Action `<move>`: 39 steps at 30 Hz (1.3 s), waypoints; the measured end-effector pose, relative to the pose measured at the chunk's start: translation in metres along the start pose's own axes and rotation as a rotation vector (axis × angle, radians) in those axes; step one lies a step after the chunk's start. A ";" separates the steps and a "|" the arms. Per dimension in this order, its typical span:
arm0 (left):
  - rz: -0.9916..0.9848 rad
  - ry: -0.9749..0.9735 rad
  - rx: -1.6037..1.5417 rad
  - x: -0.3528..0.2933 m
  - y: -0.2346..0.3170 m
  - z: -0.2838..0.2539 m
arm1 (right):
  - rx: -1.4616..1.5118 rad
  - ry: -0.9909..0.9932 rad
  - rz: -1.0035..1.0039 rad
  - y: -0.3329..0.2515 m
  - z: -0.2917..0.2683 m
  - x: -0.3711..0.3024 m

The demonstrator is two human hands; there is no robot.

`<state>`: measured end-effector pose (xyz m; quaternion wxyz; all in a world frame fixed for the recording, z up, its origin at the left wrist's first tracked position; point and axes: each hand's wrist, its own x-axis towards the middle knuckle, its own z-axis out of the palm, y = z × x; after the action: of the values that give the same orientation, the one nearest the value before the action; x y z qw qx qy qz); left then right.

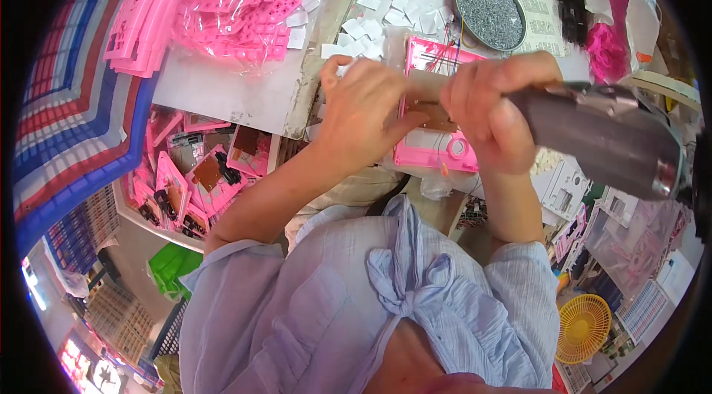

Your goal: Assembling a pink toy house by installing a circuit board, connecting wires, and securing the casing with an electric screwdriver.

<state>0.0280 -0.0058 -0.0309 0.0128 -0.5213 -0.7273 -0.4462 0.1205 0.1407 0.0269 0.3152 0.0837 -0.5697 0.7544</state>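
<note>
Nearest the camera, your right hand (500, 108) is closed around a dark grey power tool (601, 134), whose far end runs into the dark rim of the view; motion blur softens its outline. A thin dark shaft points left from your fist, but where its tip lands is hard to make out. Your left hand (363, 108) is palm down, fingers bent and thumb spread toward a brown board (432, 118); whether it grips anything cannot be told, since the palm is hidden.

Beneath both hands, on the bench (230, 101), lies the pink casing (426, 157), the brown board within it. Your hands cover part of each, and thin wires cross the casing's upper part. Below the bench at left, a bin (159, 227) holds pink parts, partly masked by your forearm.

Beyond the casing lie white squares (363, 29), some hidden behind your left hand. Farther out, a round dish (457, 5) holds small metallic pieces too fine to separate; at upper left, a clear bag (237, 8) of pink parts is cut off by the upper edge.
</note>
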 end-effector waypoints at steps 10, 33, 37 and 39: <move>0.087 -0.096 -0.028 -0.019 0.004 -0.015 | -0.360 -0.067 0.052 0.029 -0.009 0.005; 0.082 -0.228 -0.135 -0.006 0.011 0.005 | -0.811 -0.336 0.390 -0.013 -0.043 -0.035; 0.062 -0.134 -0.167 -0.003 0.013 0.013 | -0.885 -0.219 0.494 -0.017 -0.041 -0.040; 0.050 -0.101 -0.170 0.000 0.016 0.017 | -0.980 -0.196 0.405 -0.018 -0.044 -0.043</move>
<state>0.0485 0.0068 -0.0309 -0.0574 -0.5603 -0.6733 -0.4790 0.1750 0.1670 0.0052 0.1110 -0.1145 -0.8865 0.4344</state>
